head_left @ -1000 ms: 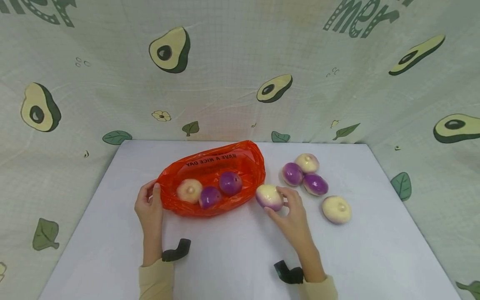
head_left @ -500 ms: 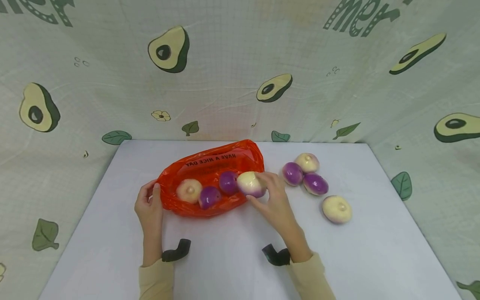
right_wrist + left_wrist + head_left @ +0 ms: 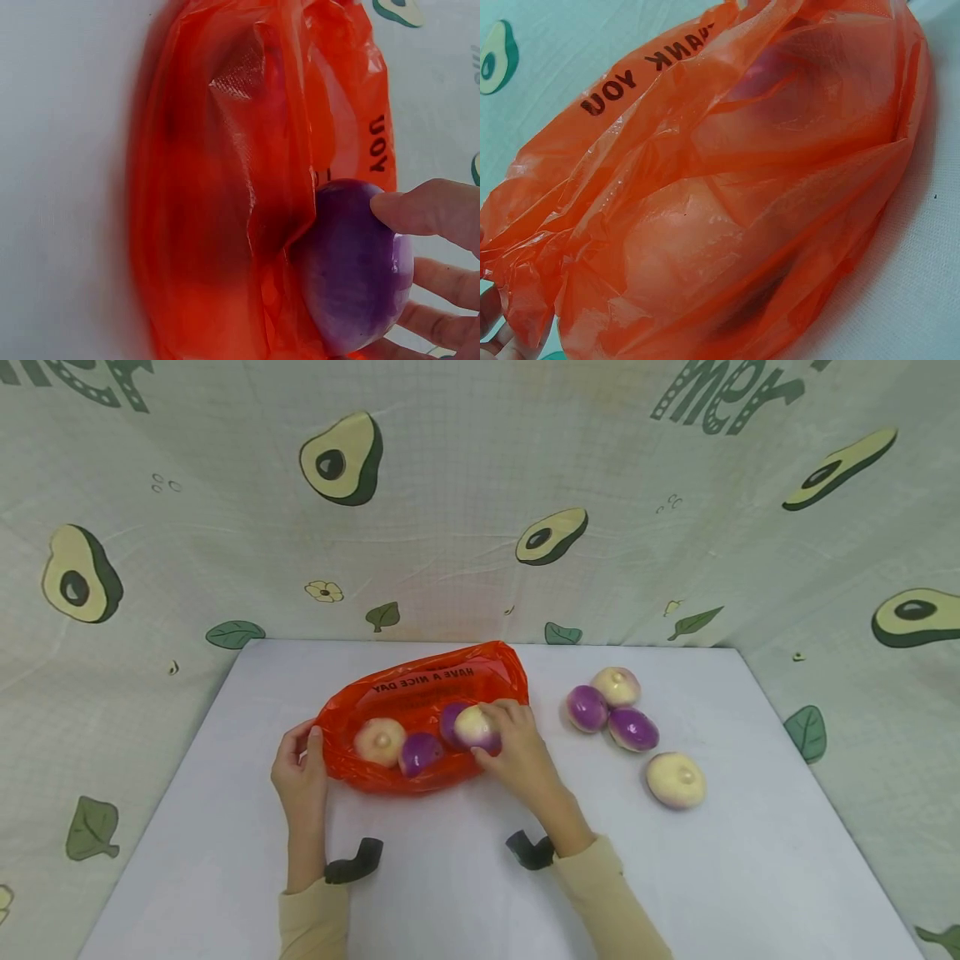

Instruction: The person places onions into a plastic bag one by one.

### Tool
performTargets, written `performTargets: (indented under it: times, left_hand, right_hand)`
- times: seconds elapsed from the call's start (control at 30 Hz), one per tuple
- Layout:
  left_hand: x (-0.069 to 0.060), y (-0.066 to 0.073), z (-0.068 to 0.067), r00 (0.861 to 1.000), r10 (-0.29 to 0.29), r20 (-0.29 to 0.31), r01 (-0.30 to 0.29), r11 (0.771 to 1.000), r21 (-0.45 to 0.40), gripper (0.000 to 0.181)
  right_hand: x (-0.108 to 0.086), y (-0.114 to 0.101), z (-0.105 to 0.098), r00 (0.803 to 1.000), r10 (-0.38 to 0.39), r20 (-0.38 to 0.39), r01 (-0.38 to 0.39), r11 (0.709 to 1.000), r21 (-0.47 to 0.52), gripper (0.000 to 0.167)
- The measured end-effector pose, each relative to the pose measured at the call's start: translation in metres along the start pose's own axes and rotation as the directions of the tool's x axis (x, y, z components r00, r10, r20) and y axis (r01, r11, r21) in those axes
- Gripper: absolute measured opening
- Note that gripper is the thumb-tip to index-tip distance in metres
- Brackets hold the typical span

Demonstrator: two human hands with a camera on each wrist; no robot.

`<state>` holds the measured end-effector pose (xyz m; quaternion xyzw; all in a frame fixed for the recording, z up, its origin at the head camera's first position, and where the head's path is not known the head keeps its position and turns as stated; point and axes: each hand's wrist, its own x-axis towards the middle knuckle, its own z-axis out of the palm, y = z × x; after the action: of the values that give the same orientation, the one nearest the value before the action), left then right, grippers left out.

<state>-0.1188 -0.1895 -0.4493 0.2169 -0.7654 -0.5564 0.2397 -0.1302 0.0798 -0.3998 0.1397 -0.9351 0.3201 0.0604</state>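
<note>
Head view: right-hand grip (image 3: 520, 752) is grasping a two-tone onion (image 3: 475, 727), cream above and purple below, and is holding it at the right side of the opening of the red bag (image 3: 487, 677). Can't tell if it's touching the rear purple onion (image 3: 448, 725). Left-hand grip (image 3: 300, 760) is pinching the bag's left rim. A pale onion (image 3: 380, 742) and a front purple onion (image 3: 422, 753) are sitting inside. Right of the bag, a cream onion (image 3: 617, 686) and two loose purple onions (image 3: 633, 729) are clustering on the worktop (image 3: 750, 860); a lone onion (image 3: 676, 780) is lying nearer.

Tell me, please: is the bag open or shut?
Open: the bag gapes, vegetables show inside, and the left hand holds it.
</note>
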Motion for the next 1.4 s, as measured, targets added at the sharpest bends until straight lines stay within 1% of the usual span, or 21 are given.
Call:
performTargets:
  times: [0.13, 0.4, 0.63, 0.73, 0.87, 1.03, 1.27, 1.4]
  left_hand:
    - [0.000, 0.000, 0.000, 1.000, -0.001, 0.004, 0.001, 1.000, -0.001, 0.040]
    - [0.000, 0.001, 0.000, 1.000, 0.003, 0.001, -0.003, 1.000, 0.012, 0.039]
    - [0.000, 0.000, 0.001, 1.000, 0.016, -0.005, -0.016, 1.000, 0.005, 0.037]
    - [0.001, 0.000, 0.001, 1.000, 0.022, -0.006, -0.022, 1.000, 0.002, 0.037]
    - [0.001, 0.000, 0.001, 1.000, 0.014, -0.003, -0.014, 1.000, 0.012, 0.037]
    - [0.000, 0.000, 0.001, 1.000, 0.005, -0.001, -0.005, 1.000, 0.023, 0.038]
    - [0.001, -0.001, 0.002, 1.000, 0.016, 0.000, -0.016, 1.000, 0.015, 0.039]
    - [0.001, -0.002, 0.002, 1.000, 0.014, 0.003, -0.014, 1.000, 0.008, 0.038]
  right_hand:
    - [0.004, -0.002, 0.004, 1.000, 0.011, 0.009, -0.011, 1.000, -0.010, 0.057]
    - [0.013, -0.010, 0.008, 0.997, 0.050, 0.052, -0.049, 0.999, -0.016, 0.060]
    - [0.018, -0.013, 0.013, 0.993, 0.080, 0.081, -0.081, 0.997, 0.010, 0.060]
    - [0.019, -0.015, 0.015, 0.990, 0.091, 0.108, -0.094, 0.995, 0.023, 0.061]
    - [0.021, -0.018, 0.020, 0.984, 0.098, 0.145, -0.106, 0.994, 0.042, 0.061]
    - [0.023, -0.019, 0.027, 0.980, 0.092, 0.175, -0.101, 0.994, 0.044, 0.061]
    - [0.029, -0.021, 0.038, 0.977, 0.074, 0.199, -0.082, 0.996, 0.030, 0.059]
    - [0.032, -0.025, 0.044, 0.971, 0.072, 0.227, -0.079, 0.997, 0.019, 0.060]
